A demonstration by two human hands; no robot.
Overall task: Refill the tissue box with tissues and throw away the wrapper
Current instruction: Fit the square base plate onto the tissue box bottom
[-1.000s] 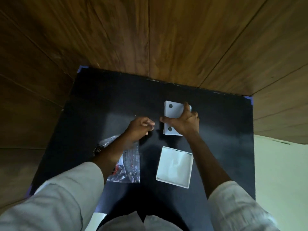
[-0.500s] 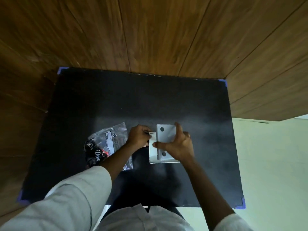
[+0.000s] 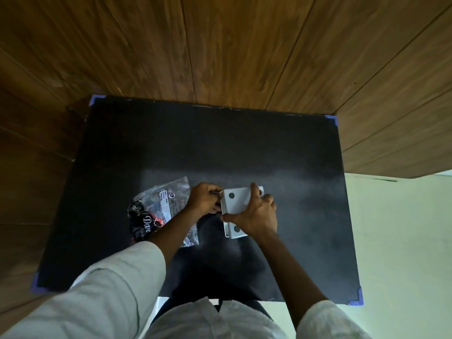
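A white tissue box (image 3: 236, 200) rests near the middle of the black table (image 3: 220, 143). Its upward-facing panel has dark round dots near the corners. My right hand (image 3: 254, 216) is spread over this panel and grips it from the right, thumb on the near left edge. My left hand (image 3: 204, 199) is curled against the box's left edge, fingertips pinching it. The crumpled clear plastic wrapper (image 3: 161, 206), with dark print and a white label, lies on the table left of the box, partly under my left forearm. No tissues are visible.
A wood-panelled wall (image 3: 220, 45) rises behind and to the left of the table. Blue tape marks the table's corners (image 3: 355, 298). Pale floor (image 3: 403, 241) shows at the right. My white sleeves fill the bottom of the view.
My right hand carried the dotted white panel toward me and set it over the white tray that lay nearer me. My left hand moved to the box's left edge.
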